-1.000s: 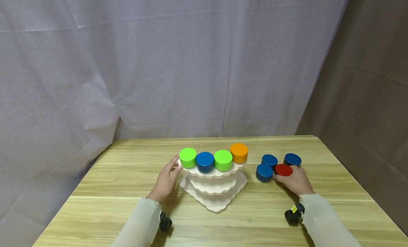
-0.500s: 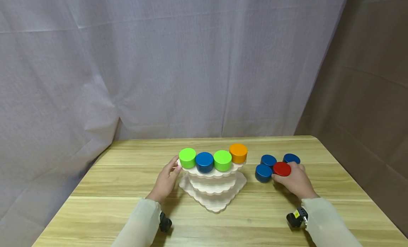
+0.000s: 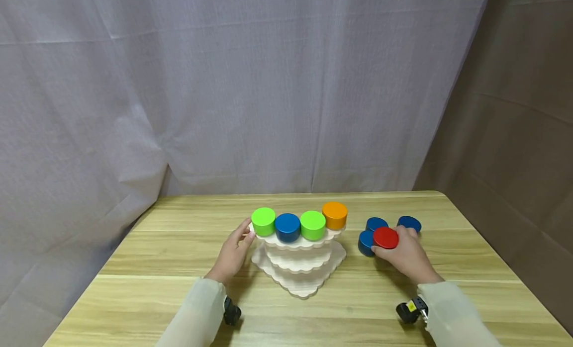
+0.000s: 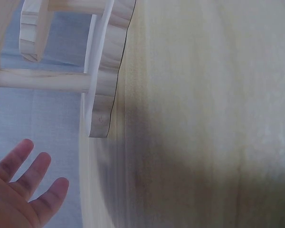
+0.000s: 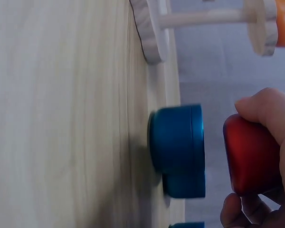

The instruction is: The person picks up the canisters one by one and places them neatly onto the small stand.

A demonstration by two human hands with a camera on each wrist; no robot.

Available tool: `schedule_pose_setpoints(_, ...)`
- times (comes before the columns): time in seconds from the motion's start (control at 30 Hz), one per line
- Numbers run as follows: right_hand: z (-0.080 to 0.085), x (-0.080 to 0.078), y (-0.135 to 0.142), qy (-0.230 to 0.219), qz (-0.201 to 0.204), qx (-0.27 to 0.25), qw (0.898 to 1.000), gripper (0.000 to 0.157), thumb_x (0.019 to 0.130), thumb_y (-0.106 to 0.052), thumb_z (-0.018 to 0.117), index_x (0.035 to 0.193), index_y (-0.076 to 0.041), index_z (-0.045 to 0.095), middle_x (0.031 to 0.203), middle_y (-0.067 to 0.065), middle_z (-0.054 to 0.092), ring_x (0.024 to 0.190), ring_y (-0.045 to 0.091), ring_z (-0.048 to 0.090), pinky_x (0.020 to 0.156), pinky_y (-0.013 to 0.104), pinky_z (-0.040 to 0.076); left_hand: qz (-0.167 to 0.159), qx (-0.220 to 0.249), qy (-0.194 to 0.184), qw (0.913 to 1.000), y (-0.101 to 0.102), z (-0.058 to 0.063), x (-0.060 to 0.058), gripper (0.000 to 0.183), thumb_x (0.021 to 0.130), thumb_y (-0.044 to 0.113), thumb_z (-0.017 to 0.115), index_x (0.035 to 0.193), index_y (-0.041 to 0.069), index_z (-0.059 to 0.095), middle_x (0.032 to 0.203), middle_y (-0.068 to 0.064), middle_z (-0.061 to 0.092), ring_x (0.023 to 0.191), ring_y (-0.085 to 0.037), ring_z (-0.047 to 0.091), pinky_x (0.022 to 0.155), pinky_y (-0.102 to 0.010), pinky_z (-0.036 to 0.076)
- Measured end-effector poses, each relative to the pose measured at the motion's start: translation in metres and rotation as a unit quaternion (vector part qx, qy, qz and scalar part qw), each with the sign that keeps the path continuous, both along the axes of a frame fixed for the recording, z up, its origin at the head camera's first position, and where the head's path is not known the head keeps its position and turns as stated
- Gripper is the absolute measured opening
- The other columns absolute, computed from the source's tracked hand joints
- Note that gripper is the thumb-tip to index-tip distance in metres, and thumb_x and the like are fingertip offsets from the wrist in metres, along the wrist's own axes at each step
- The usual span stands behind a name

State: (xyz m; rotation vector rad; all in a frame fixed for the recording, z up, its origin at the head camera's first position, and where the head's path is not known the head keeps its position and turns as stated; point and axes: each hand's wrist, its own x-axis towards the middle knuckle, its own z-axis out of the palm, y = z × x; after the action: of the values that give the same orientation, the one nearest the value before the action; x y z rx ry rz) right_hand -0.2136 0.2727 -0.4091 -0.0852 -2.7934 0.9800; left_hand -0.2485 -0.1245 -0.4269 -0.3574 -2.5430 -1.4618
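Head view: a person's left hand (image 3: 230,253) is reaching up beside a pale wooden tiered stand (image 3: 299,263), its fingers loosely extended and holding nothing, with the fingertips lying at the left edge of the top tier. Four cylinders are standing in a row on that tier: from the left, a green cylinder (image 3: 263,221), a blue cylinder (image 3: 287,228), a second green cylinder (image 3: 313,225) and an orange cylinder (image 3: 334,216), which is sitting farther back. To the right of the stand, the right hand (image 3: 408,256) is gripping a red cylinder (image 3: 385,237) between thumb and fingers, partly covering a front blue cylinder (image 3: 364,243) from sight. A rear blue cylinder (image 3: 376,223) and a far-right blue cylinder (image 3: 409,222) are also resting on the wood-grained table (image 3: 358,307). Behind everything, a grey curtain (image 3: 268,88) is hanging. Left wrist view: three fingers (image 4: 38,173) are showing, spread apart, while a dowel (image 4: 42,80) is joining tiers of the stand; the top tier is mostly out of sight, so whether the left hand is actually touching it cannot be told. Right wrist view: the thumb and fingers are clasping the red cylinder, which is hovering above the level of the blue tops, apart from them and off the table.
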Motion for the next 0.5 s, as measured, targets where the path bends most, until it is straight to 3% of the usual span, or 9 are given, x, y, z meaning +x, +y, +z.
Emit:
schedule_pose_setpoints(0.2,0.003,0.003,-0.014,0.012,0.024,-0.011,1.0,0.07,0.071,-0.036,0.073,0.114,0.009,0.042,0.107,0.021,0.04,0.091,0.032,0.047,0.073,0.043,0.049,0.001,-0.001,0.004,1.0,0.0,0.001,0.001,0.048,0.092,0.044,0.043,0.136,0.028,0.037,0.114,-0.01,0.055,0.106,-0.028,0.051,0.089,-0.05,0.039)
schedule_pose_setpoints(0.5,0.002,0.003,-0.038,-0.01,0.035,-0.02,0.999,0.065,0.07,-0.031,0.074,0.114,0.006,0.042,0.108,0.02,0.04,0.091,0.031,0.049,0.071,0.04,0.05,0.0,0.0,0.003,1.0,0.0,0.002,0.002,0.048,0.092,0.042,0.044,0.137,0.027,0.038,0.115,-0.011,0.055,0.106,-0.029,0.05,0.089,-0.05,0.039)
